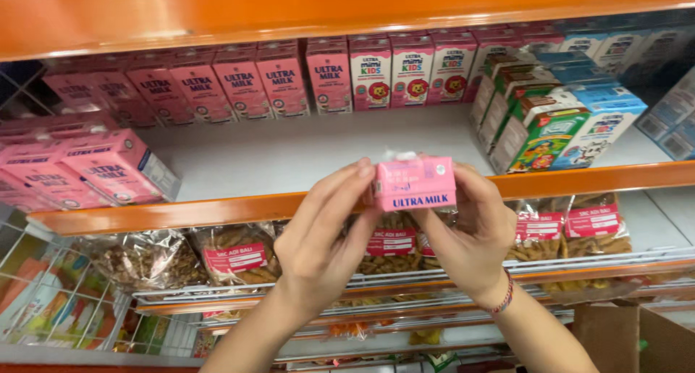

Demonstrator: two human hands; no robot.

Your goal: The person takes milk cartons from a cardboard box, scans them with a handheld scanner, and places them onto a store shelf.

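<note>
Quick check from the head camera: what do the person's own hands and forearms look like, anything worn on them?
Both forearms are bare, with no sleeves in view, and neither hand wears a glove. The right hand has a thin braided bracelet in red and dark strands around the wrist. The left hand has nothing on its wrist. No rings or watch are visible on either.

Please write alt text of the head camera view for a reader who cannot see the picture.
Two bare hands, left hand and right hand, hold a small pink milk carton in front of an orange shelf. Rows of pink milk cartons stand at the back; bagged snacks hang below.
</note>
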